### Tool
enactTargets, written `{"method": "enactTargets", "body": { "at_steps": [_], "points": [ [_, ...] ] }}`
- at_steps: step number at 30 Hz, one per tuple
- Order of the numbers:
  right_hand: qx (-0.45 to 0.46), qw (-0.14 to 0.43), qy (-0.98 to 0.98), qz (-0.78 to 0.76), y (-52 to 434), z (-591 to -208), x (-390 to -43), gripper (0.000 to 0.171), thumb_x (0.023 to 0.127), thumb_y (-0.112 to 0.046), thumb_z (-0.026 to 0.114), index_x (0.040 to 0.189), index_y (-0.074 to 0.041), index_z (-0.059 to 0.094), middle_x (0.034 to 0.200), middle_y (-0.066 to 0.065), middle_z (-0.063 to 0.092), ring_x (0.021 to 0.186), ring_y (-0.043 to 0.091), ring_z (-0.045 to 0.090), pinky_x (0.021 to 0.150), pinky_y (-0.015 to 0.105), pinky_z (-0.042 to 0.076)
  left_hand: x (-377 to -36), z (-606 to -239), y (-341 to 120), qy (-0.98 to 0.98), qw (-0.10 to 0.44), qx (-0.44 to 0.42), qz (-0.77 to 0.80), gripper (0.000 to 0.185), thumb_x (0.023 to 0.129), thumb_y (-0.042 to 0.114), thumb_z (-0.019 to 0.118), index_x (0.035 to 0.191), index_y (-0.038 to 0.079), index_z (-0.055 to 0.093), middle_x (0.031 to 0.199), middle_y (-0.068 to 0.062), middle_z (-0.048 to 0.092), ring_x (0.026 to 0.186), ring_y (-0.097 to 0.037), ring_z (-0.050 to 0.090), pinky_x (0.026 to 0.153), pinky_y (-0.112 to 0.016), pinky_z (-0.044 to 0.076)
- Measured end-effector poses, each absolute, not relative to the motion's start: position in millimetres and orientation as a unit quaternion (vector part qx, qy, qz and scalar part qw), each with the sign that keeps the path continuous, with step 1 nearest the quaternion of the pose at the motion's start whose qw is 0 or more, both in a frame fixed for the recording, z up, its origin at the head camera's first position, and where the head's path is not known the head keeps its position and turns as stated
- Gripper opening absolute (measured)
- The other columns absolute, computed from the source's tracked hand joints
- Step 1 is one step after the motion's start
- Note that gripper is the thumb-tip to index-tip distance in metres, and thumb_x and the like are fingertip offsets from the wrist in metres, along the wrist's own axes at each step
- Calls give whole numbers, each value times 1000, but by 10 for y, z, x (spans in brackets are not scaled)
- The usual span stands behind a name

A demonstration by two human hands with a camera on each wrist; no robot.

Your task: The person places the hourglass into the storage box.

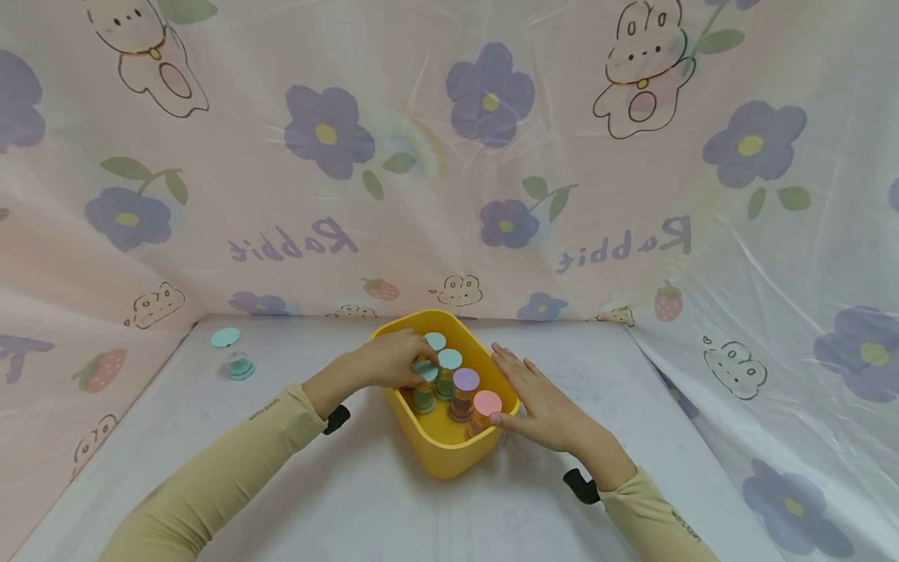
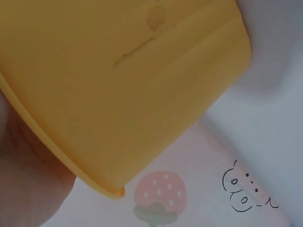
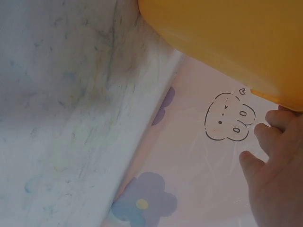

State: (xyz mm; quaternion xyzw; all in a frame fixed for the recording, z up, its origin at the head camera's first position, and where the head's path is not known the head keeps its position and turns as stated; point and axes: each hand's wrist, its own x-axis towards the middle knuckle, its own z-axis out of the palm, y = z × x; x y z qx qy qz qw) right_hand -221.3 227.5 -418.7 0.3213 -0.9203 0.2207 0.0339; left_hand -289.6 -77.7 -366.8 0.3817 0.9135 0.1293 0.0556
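Note:
A yellow bin (image 1: pixel 438 460) holds several small sand timers with coloured caps. My left hand (image 1: pixel 389 359) reaches over the bin's left rim, and its fingertips pinch a teal-capped sand timer (image 1: pixel 424 401). Beside that one stand another teal-capped timer (image 1: pixel 449 360), a purple-capped timer (image 1: pixel 466 381) and a pink-capped timer (image 1: pixel 487 403). My right hand (image 1: pixel 541 406) rests against the right rim with fingers extended, its thumb near the pink cap. The left wrist view shows the bin's outer wall (image 2: pixel 142 94) and part of the hand; the timers are hidden there.
One teal sand timer (image 1: pixel 240 367) stands apart on the white tabletop (image 1: pixel 302 484), at the far left. A patterned plastic curtain (image 1: pixel 421 195) with flowers and rabbits rises behind the table and along its sides.

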Motion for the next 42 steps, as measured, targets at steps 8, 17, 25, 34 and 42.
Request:
{"method": "enactTargets", "body": {
  "at_steps": [8, 17, 25, 34, 42],
  "points": [
    [329, 45, -916, 224, 2272, -4190, -2208, 93, 99, -56, 63, 166, -8, 19, 174, 3, 14, 160, 25, 15, 127, 59, 15, -2876, -3688, -877, 907, 22, 384, 170, 29, 90, 21, 82, 118, 12, 78, 107, -3, 70, 92, -18, 57, 83, -35, 52],
    [329, 44, -915, 229, 2274, -4174, -2207, 93, 99, -56, 63, 167, -10, 20, 174, 2, 14, 159, 25, 16, 128, 57, 13, -2784, -3711, -1174, 907, -53, 322, 267, 32, 98, 23, 75, 127, 10, 72, 129, -6, 67, 104, -22, 64, 88, -43, 56],
    [318, 35, -917, 238, 2263, -4173, -2199, 93, 98, -57, 63, 166, -9, 21, 174, 1, 14, 160, 23, 15, 128, 57, 13, -2765, -3844, -1505, 880, -166, 284, 343, 40, 95, 17, 79, 133, 9, 69, 130, -6, 66, 102, -25, 63, 80, -42, 53],
    [317, 36, -918, 235, 2254, -4186, -2207, 93, 98, -57, 63, 167, -10, 21, 174, 0, 14, 160, 23, 14, 128, 55, 12, -2815, -4051, -2001, 853, -280, 218, 381, 39, 93, 7, 78, 131, 5, 68, 130, -14, 64, 109, -32, 61, 83, -53, 53],
    [312, 31, -920, 234, 2256, -4185, -2205, 93, 99, -57, 62, 167, -12, 18, 174, -2, 12, 160, 21, 13, 130, 51, 9, -2833, -4195, -2479, 856, -309, 143, 389, 40, 95, 3, 74, 133, -2, 65, 133, -22, 60, 121, -42, 56, 94, -50, 47]
  ]
}}
